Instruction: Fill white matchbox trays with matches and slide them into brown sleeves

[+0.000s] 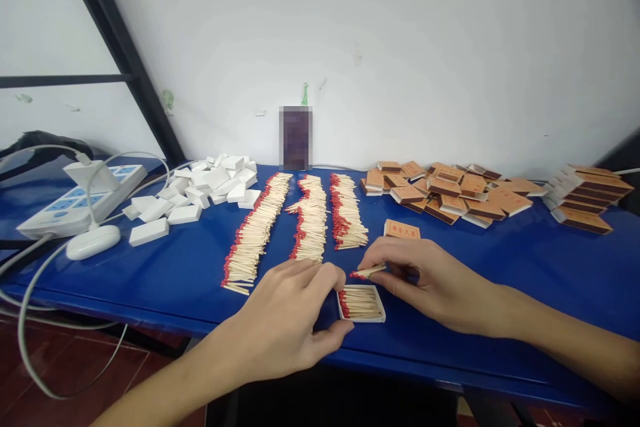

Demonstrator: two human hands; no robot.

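My right hand (435,280) pinches a few red-tipped matches (369,272) just above a white matchbox tray (384,317). The tray lies on the table near its front edge, filled with matches, their red heads to the left. Curved round the tray's left end is my left hand (295,313), with the thumb at the near corner and the fingers at the far corner. An orange matchbox cover (401,229) with red characters lies just beyond my right hand, which partly hides it. Past my left hand, three long rows of loose matches (260,227) stretch away toward the wall.
White trays (195,187) lie heaped at the back left. Orange matchboxes (450,187) are piled at the back right, beside a stack of more matchboxes (583,197). A power strip (55,213) with white cables sits at the far left. A blurred dark rectangle (295,138) stands against the wall.
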